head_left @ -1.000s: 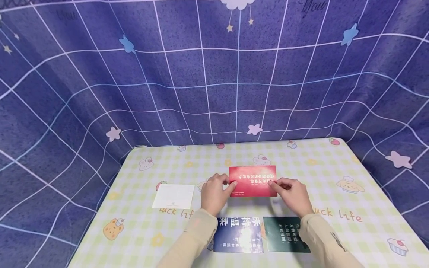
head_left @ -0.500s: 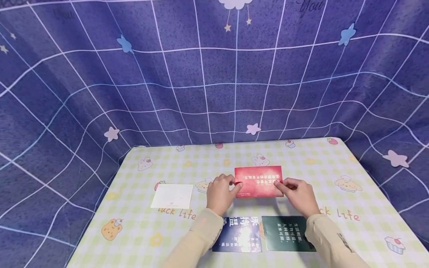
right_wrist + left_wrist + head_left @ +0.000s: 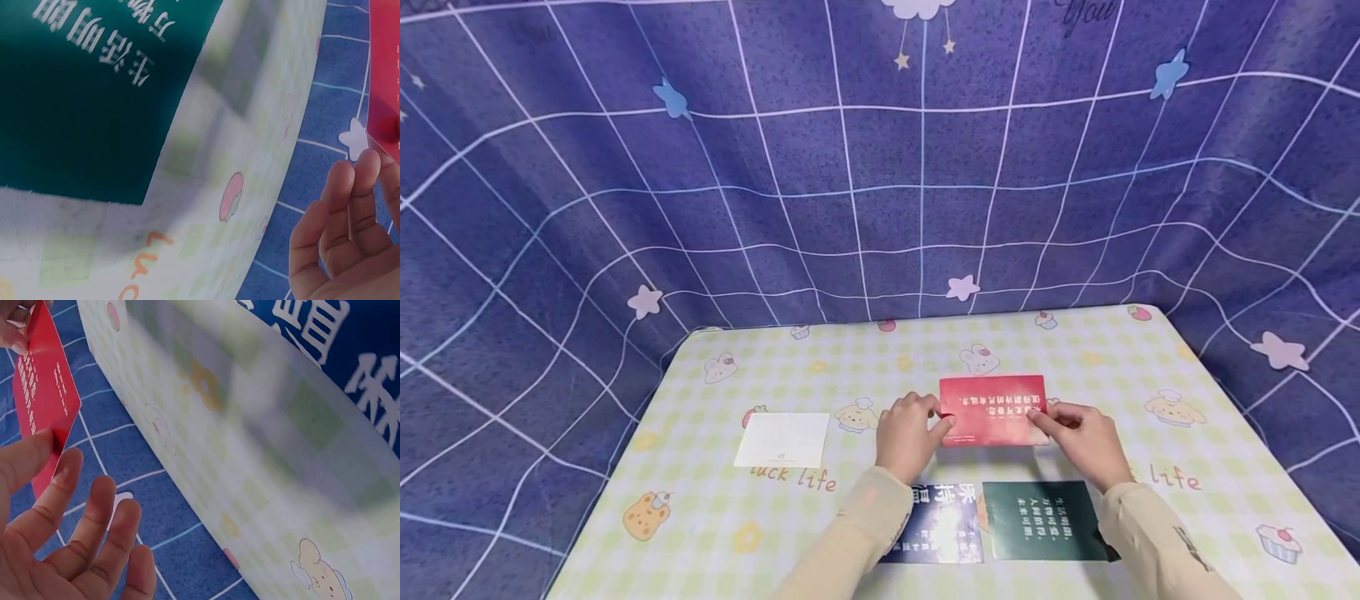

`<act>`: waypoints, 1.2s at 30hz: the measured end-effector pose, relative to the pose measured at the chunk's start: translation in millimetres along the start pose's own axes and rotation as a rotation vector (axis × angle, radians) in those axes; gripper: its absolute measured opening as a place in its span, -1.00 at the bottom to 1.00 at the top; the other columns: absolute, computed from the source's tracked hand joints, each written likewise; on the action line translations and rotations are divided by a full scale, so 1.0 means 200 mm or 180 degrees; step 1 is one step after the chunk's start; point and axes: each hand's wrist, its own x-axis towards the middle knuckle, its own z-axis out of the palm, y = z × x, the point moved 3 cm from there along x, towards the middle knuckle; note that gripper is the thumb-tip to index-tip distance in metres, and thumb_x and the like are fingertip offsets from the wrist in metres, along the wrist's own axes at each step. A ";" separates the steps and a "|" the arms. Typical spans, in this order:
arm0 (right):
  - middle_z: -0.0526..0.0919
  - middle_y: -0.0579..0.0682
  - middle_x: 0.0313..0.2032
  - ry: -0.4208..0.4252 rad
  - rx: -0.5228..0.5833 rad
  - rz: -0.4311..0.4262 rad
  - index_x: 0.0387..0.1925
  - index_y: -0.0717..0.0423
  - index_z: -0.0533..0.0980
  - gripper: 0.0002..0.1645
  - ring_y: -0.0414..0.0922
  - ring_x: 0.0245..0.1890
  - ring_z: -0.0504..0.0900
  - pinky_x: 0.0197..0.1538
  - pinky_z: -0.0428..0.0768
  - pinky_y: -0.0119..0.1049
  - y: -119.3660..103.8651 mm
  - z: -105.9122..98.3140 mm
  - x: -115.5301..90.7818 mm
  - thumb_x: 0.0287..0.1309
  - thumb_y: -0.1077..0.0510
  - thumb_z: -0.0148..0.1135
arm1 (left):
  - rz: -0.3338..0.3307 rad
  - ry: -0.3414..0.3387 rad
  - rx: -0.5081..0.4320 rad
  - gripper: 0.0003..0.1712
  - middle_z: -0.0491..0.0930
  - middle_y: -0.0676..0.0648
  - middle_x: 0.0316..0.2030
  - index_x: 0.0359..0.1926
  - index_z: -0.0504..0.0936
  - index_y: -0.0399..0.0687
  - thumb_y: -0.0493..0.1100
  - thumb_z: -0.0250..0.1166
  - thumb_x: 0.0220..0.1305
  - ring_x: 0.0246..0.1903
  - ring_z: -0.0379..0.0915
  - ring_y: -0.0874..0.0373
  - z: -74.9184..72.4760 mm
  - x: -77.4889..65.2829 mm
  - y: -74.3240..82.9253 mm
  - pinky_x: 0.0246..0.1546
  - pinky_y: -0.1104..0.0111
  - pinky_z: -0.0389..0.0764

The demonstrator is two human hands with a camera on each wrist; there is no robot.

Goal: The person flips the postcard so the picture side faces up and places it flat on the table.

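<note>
A red card (image 3: 992, 408) with white Chinese characters is held above the table between both hands. My left hand (image 3: 908, 437) pinches its left edge between thumb and index finger; in the left wrist view the other fingers (image 3: 100, 519) stand spread away from the card. The right hand (image 3: 1084, 440) pinches the card's right edge, thumb on the printed face. Below the hands lie a dark blue card (image 3: 943, 525), partly covered by the left sleeve, and a dark green card (image 3: 1037, 521), its corner near the right sleeve. The red card hangs apart from both.
A white card (image 3: 782, 440) lies on the left part of the table. The table (image 3: 685, 467) wears a green checked cloth with cartoon prints. A blue curtain (image 3: 880, 208) with grid lines and stars surrounds its back and sides.
Both hands have shifted a little to the right with the red card, relative to the table. The blue, green and white cards stay in place on the cloth.
</note>
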 end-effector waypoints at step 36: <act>0.52 -0.07 -0.58 -0.0491 -0.0552 0.0557 -0.36 0.11 0.66 -0.59 -0.07 -0.49 0.47 -0.40 0.37 -0.24 0.23 -0.08 0.02 0.31 -0.16 0.27 | 0.0043 -0.0168 0.0594 -0.78 0.59 0.07 -0.46 -0.36 0.76 0.09 0.09 0.50 0.18 -0.36 0.56 0.12 0.27 -0.01 0.14 -0.28 0.24 0.50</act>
